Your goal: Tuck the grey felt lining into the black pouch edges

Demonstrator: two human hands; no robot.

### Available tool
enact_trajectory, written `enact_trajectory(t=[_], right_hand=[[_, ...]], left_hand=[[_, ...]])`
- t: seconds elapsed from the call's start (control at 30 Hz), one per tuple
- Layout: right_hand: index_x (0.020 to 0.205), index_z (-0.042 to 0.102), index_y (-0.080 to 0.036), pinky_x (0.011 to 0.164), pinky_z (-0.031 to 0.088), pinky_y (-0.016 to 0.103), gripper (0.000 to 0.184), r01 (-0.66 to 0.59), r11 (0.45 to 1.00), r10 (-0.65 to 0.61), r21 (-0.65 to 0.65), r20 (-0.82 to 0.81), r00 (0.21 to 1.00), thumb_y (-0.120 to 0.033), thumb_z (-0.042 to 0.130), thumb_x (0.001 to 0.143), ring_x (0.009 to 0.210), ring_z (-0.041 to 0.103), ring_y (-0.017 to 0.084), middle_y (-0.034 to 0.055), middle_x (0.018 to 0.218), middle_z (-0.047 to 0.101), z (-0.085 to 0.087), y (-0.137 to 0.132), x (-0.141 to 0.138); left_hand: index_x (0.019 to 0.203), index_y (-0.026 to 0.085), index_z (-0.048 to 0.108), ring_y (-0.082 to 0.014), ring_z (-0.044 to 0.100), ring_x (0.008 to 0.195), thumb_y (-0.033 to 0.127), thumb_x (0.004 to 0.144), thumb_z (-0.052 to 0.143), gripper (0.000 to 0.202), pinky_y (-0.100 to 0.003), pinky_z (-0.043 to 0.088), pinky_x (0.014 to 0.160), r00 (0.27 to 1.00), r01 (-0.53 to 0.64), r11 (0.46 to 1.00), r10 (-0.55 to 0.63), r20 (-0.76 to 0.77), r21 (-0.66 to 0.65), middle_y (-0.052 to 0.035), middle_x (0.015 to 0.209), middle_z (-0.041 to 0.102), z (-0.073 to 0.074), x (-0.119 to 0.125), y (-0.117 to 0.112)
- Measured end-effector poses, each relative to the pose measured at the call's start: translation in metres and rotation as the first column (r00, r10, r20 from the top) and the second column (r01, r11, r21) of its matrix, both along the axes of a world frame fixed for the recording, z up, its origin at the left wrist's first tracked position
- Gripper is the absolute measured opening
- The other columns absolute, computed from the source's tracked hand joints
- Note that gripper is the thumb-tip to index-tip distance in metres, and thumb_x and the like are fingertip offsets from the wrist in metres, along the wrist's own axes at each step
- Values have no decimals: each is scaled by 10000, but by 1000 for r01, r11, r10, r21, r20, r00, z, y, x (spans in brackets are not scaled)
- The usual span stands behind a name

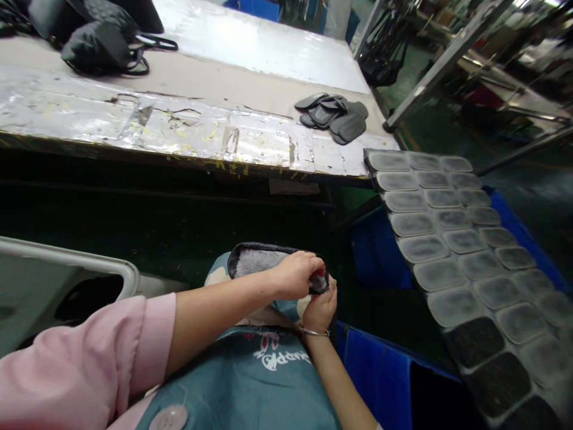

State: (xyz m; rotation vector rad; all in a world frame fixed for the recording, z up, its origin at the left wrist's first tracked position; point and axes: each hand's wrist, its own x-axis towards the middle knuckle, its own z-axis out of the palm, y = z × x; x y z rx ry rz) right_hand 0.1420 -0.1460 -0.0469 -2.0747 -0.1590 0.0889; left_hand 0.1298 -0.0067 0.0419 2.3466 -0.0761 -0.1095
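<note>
An elongated, rounded black-edged piece with a grey fleecy inner side [257, 261] lies over my lap, its exact kind unclear. My left hand [298, 275] is closed on its right end, fingers bent and pinching near the edge. Below that same end, my right hand [320, 304], with a bracelet at the wrist, grips the piece from underneath and the side. Part of its right end is hidden by my fingers. A teal apron [250, 382] with white print covers my lap beneath the piece.
A worn table [192, 128] stands ahead, bearing a pile of dark flat oval pads [333, 116] and black bundled items [101, 45]. To the right slopes a long board with rows of rounded pads [441, 242], above blue bins [376, 364]. A whitish plastic tub [129, 275] is at left.
</note>
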Motion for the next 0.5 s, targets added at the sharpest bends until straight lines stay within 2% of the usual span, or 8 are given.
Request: enact_trajectory(t=[0.1, 0.17, 0.37, 0.5], right_hand=[[1084, 547, -130, 826, 433, 331, 489, 143, 989, -141, -47, 46, 989, -452, 220, 916, 978, 578, 222, 155, 1062, 616, 15, 4, 1], [1024, 576, -134, 790, 435, 324, 475, 182, 980, -176, -78, 77, 981, -459, 249, 908, 933, 588, 222, 142, 1010, 632, 20, 7, 1], [966, 587, -153, 753, 430, 319, 437, 221, 966, -203, -135, 137, 970, -429, 253, 911, 869, 595, 212, 118, 949, 643, 23, 10, 0], [930, 573, -172, 749, 427, 318, 415, 220, 962, -194, -164, 162, 967, -420, 241, 914, 853, 592, 206, 107, 933, 641, 22, 11, 0]], left_hand=[[902, 167, 597, -167, 564, 821, 58, 637, 549, 290, -244, 447, 718, 1000, 21, 998, -21, 2, -63, -32, 883, 608, -2, 0, 2], [875, 163, 592, -158, 551, 786, 30, 617, 533, 296, -234, 435, 684, 1000, 21, 994, -22, -3, -103, -29, 850, 596, -3, 0, 4], [857, 160, 549, -149, 514, 739, 12, 593, 514, 304, -224, 402, 605, 1000, -16, 979, 11, -27, -203, -36, 854, 557, -4, -1, 8], [826, 165, 541, -157, 506, 740, 35, 604, 529, 258, -238, 411, 630, 1000, 11, 985, -13, -7, -172, -36, 840, 543, -6, -1, 8]])
